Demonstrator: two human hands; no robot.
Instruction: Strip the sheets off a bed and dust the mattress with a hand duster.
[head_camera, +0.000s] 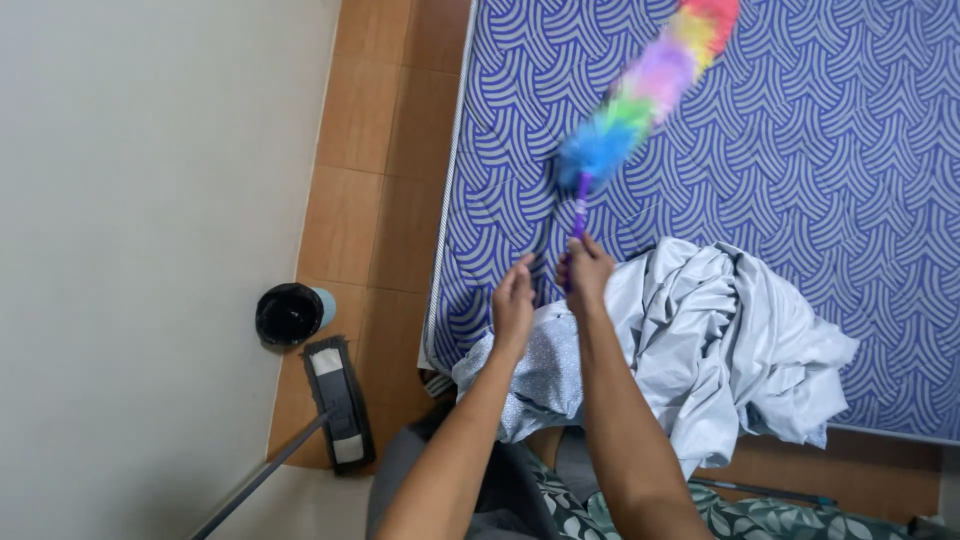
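A blue-and-white patterned mattress fills most of the floor space, with a crumpled pale grey sheet heaped on its near edge. Above the mattress a rainbow feather duster slants up and to the right, blurred. The right hand has its fingers wrapped around the duster's purple handle; the left hand sits just beside it, fingers loosely curled, holding nothing. On the tiled floor stand a flat mop and a small black bin.

View: single head camera, worn by the person.
Facing: steeply down onto the mattress edge, floor and wall.
Nearness: forearms close, mattress just beyond.
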